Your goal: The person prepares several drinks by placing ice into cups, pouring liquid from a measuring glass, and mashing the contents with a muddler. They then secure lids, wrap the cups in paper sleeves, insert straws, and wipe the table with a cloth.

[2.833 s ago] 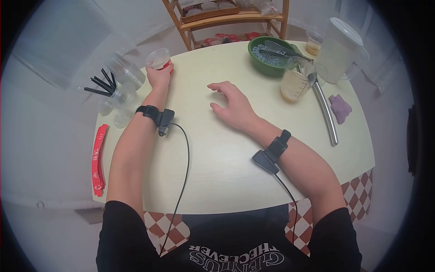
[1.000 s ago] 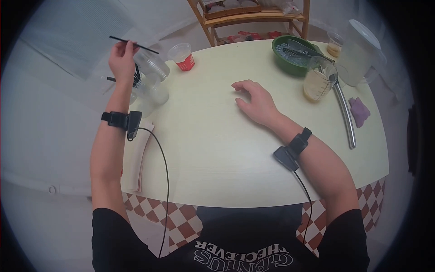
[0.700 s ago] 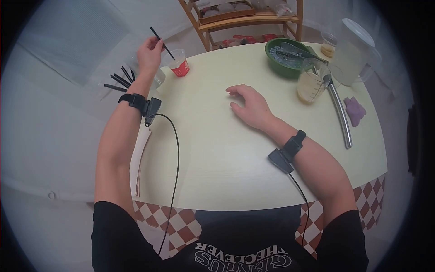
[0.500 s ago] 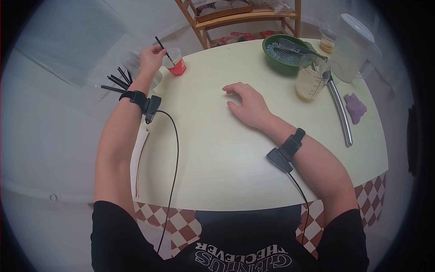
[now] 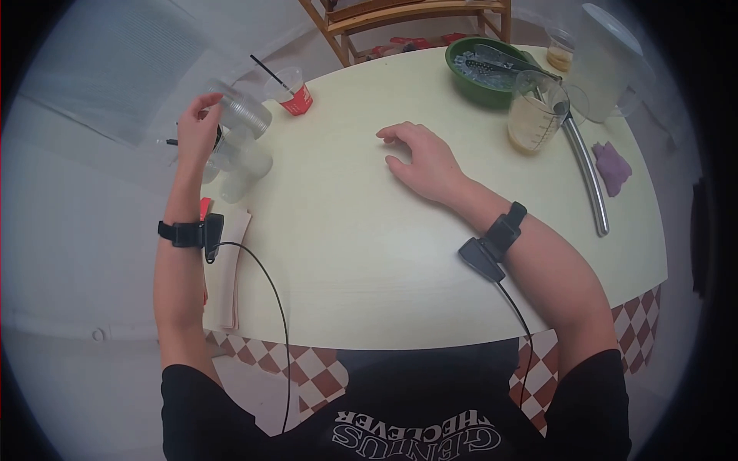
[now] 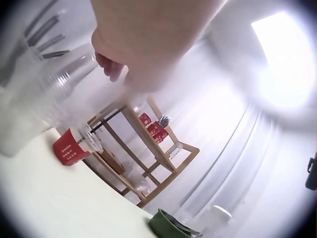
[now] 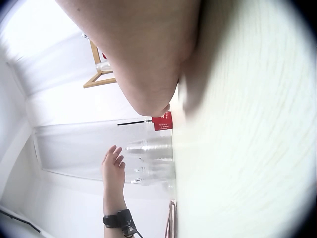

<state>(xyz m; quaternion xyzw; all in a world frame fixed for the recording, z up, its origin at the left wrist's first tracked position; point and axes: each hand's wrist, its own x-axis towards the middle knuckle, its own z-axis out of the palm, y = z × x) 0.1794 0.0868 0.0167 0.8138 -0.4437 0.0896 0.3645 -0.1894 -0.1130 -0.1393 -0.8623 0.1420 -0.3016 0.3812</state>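
My left hand (image 5: 200,134) is in the air at the table's left edge, fingers loosely bent and holding nothing. It hovers over black straws (image 5: 171,142), which it mostly hides, beside a stack of clear plastic cups (image 5: 247,111). Just right of that stack stands a clear cup with a red paper sleeve (image 5: 298,101). One black straw (image 5: 266,71) leans out of this cup to the left. My right hand (image 5: 427,161) rests on the table near the middle, fingers gently curved, with nothing in it. The left wrist view also shows the red-sleeved cup (image 6: 69,149).
Back right are a green bowl (image 5: 480,91) with ice-like pieces and tongs, a measuring jug (image 5: 530,127), a lidded pitcher (image 5: 603,65) and a small cup (image 5: 560,58). A metal-handled tool (image 5: 592,184) lies by a purple cloth (image 5: 613,167). Paper strips (image 5: 237,269) lie front left.
My left hand let go of the red-sleeved cup, brought a black straw over, put it into the cup, released it and moved back left. My right hand stays put.
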